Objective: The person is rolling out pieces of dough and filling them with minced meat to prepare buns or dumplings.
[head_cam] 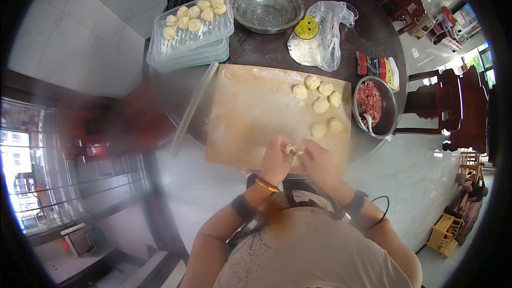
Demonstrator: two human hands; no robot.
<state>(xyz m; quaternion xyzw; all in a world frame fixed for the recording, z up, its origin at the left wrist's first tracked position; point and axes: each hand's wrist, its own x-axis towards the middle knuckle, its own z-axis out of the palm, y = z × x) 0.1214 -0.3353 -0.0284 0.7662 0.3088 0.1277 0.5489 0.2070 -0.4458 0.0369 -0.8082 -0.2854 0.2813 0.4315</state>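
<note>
Both my hands meet over the near edge of a floured wooden board (248,104). Between them is a piece of pale dough (295,154), its rim gathered by the fingers; a dark opening shows at its middle, and what lies inside is too blurred to tell. My left hand (277,160) pinches its left side, while my right hand (320,160) grips it from the right. Several dough pieces (321,105) lie on the board's right part. At the board's right stands a steel bowl (388,108) of raw minced meat (369,102) with a white spoon (368,122) in it.
A rolling pin (194,108) lies along the board's left edge, jutting past the table. Stacked plastic trays (160,58) hold several filled dough balls (195,25) at the back left. Behind the board are a wide metal basin (268,8), a flour bag (314,44) and a red packet (376,66).
</note>
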